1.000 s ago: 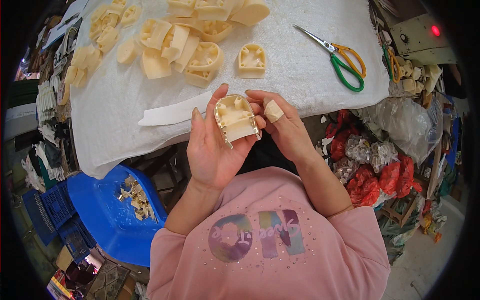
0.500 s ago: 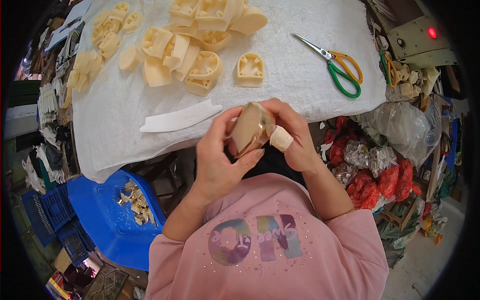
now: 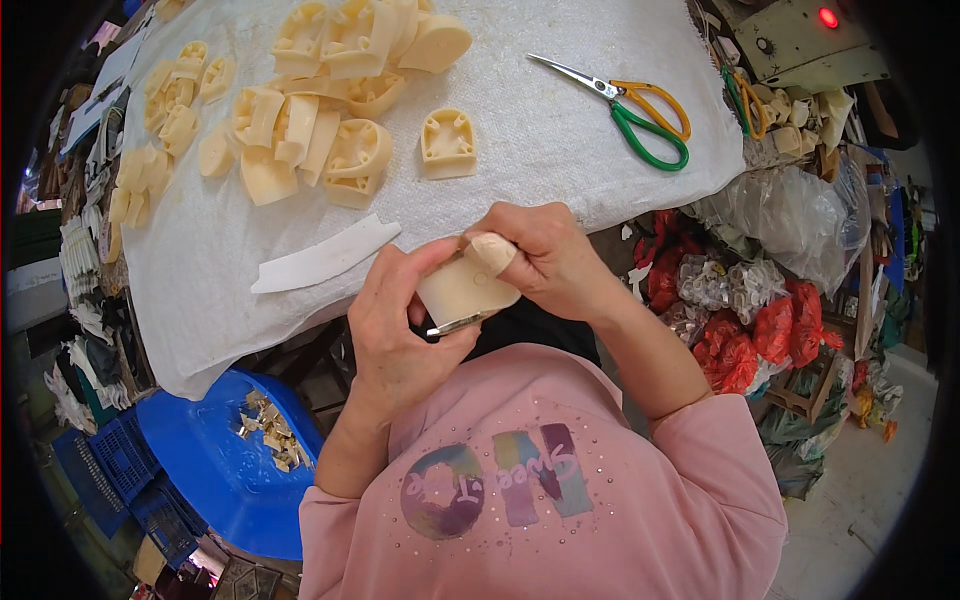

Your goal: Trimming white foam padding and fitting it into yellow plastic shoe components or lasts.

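Observation:
Just off the table's near edge, my left hand holds a cream shoe heel from its left side. A shiny gold strip runs along its lower edge, and its pale flat face is turned up. My right hand grips the top right of the same heel, its thumb wrapped in beige tape. The right fingertips behind the heel are hidden. Beyond my hands, a single cream heel stands alone on the white cloth. A curved white strip lies to the left of it, nearer to me.
A pile of cream heels covers the far left of the table. Scissors with one green and one orange handle lie open at the right. A blue basin with gold scraps stands lower left. Red plastic bags are heaped on the right.
The heel has been turned over, so its pale face shows where a gold side did. My taped right thumb now presses over its top. The view has shifted a little to the right.

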`<action>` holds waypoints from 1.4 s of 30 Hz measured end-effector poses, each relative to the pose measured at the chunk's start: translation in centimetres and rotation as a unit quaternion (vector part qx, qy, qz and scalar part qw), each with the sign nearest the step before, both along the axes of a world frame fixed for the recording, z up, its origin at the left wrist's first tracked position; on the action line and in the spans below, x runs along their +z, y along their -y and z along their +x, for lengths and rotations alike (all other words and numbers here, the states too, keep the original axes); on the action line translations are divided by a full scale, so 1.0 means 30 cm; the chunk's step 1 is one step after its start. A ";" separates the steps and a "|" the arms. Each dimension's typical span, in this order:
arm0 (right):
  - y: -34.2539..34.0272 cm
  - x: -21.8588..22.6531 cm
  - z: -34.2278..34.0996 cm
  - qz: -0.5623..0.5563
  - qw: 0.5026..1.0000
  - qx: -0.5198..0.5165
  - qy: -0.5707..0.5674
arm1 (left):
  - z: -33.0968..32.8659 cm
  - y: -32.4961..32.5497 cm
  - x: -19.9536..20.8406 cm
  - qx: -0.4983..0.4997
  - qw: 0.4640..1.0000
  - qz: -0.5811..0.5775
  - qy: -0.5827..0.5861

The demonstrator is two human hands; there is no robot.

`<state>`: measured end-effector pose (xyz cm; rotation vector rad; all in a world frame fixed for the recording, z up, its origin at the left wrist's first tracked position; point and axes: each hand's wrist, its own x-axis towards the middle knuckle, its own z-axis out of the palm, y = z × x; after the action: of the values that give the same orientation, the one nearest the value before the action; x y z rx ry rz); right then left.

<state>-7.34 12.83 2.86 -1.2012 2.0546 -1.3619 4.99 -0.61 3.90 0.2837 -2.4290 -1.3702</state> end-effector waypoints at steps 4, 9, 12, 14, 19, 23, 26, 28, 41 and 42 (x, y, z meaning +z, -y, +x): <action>0.008 -0.041 0.015 -0.045 0.966 -0.043 0.251 | -0.017 -0.005 -0.032 0.000 0.998 -0.036 -0.048; -0.021 -0.052 0.026 -0.135 0.870 0.043 0.471 | -0.018 -0.029 -0.027 0.044 0.992 -0.065 -0.094; 0.015 -0.063 0.077 -0.158 0.938 -0.089 0.294 | -0.036 -0.064 -0.029 0.082 0.980 -0.148 -0.100; 0.019 -0.078 0.090 -0.100 0.969 -0.148 0.168 | -0.040 -0.073 -0.045 0.088 0.977 -0.164 -0.106; 0.017 -0.112 0.093 -0.159 0.888 -0.105 0.419 | -0.048 -0.062 -0.065 0.106 0.970 -0.164 -0.143; 0.023 -0.085 0.119 -0.214 0.821 -0.081 0.524 | -0.043 -0.058 -0.065 0.125 0.970 -0.163 -0.133; 0.026 -0.075 0.131 -0.158 0.919 -0.101 0.347 | -0.054 -0.071 -0.070 0.135 0.954 -0.216 -0.160; 0.036 -0.064 0.147 -0.112 0.967 -0.119 0.196 | -0.055 -0.068 -0.082 0.140 0.949 -0.224 -0.170; 0.021 -0.070 0.119 -0.234 0.816 -0.050 0.526 | -0.039 -0.025 -0.105 0.091 0.960 -0.206 -0.163; 0.019 -0.073 0.114 -0.234 0.817 -0.047 0.525 | -0.033 -0.025 -0.110 0.082 0.971 -0.182 -0.131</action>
<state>-3.93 12.27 0.66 -0.2671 1.0064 -2.0117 4.00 0.13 0.60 0.1920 -2.3167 -0.8126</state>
